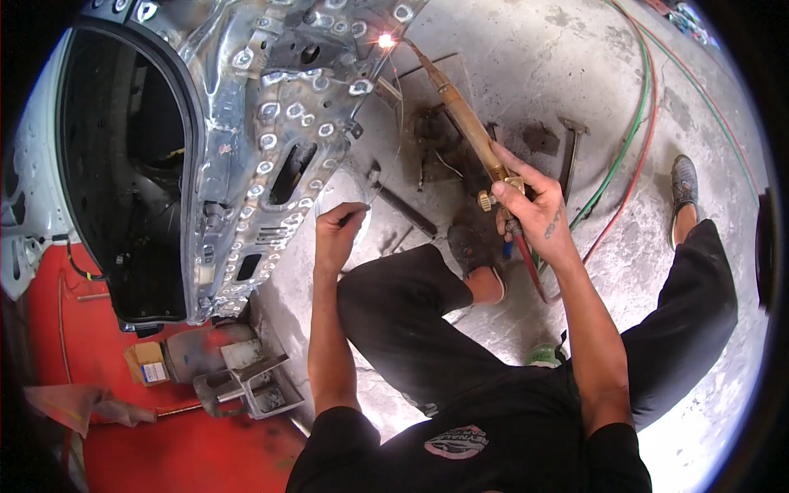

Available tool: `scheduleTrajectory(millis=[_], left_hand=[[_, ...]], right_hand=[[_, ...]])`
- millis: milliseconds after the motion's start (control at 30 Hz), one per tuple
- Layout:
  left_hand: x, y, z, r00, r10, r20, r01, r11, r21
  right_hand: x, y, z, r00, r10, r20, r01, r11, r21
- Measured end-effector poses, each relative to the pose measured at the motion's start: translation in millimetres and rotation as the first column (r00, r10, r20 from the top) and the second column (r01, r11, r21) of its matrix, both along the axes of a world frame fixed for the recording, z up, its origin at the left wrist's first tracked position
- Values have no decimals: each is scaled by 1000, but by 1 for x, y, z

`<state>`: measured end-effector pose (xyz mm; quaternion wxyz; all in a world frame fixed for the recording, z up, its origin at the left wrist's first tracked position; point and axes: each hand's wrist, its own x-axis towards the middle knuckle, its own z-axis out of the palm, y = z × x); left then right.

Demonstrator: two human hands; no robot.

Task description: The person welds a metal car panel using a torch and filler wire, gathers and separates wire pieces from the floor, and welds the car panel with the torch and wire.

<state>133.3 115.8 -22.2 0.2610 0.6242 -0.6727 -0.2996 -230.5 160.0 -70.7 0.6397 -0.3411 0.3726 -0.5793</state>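
Note:
My right hand (534,205) is wrapped round the valve end of a brass gas welding torch (470,123). The torch slants up and left, its tip beside a glowing bright spot (385,39) on the edge of a bare metal car body panel (283,123). My left hand (339,234) is closed in a pinch, low beside the panel. A thin filler wire (401,90) runs down from the glow and curves towards these fingers; its held end is hidden.
Green hose (629,135) and red hose (645,148) trail over the concrete floor. A hammer (571,152) and other tools lie between panel and legs. Left are a dark-windowed car door (123,164), a metal bracket (251,382) and a red surface (189,456). A green can (542,355) stands near my legs.

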Motion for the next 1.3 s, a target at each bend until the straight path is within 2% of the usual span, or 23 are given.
scheduleTrajectory(millis=[1300], left_hand=[[-3, -1, 1, 1000, -7, -16, 7, 1000, -3]], right_hand=[[1, 0, 1, 1000, -13, -11, 13, 1000, -13]])
